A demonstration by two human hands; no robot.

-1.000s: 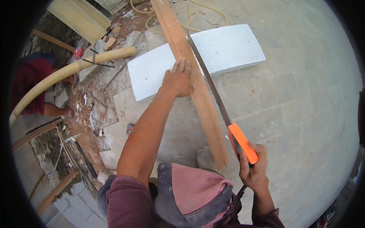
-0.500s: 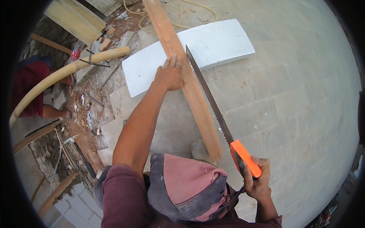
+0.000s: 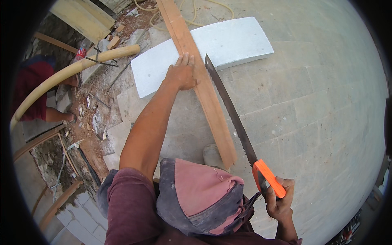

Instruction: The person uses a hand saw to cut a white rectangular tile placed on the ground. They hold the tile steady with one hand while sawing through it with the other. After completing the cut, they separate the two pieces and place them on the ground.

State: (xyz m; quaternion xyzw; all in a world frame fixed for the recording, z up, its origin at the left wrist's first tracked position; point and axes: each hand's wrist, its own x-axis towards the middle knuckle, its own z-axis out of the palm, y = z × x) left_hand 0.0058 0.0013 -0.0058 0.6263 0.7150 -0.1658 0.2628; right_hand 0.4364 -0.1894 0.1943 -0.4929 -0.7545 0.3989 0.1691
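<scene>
At far left, another person's leg [image 3: 57, 115] shows beyond a bent pole [image 3: 76, 69]. Next comes a white block [image 3: 234, 43], lying on the floor and passing beneath the plank. The left hand [image 3: 182, 75] lies flat over the plank's left edge, above the block, its fingers stretched and not closed around anything. The plank [image 3: 211, 110] slopes across the block, its near end close to the wearer. It seems stiff, of moderate weight, dry rather than slippery; its near end looks rough, so the smooth long edges should give the safer hold.

Just to the right is the saw [image 3: 231, 112], its teeth facing the plank; whether they touch, I cannot tell. Its blade looks thin and able to flex, so the orange handle [image 3: 268, 178] is the proper place to grip. There the right hand [image 3: 281, 200] is clenched.
</scene>
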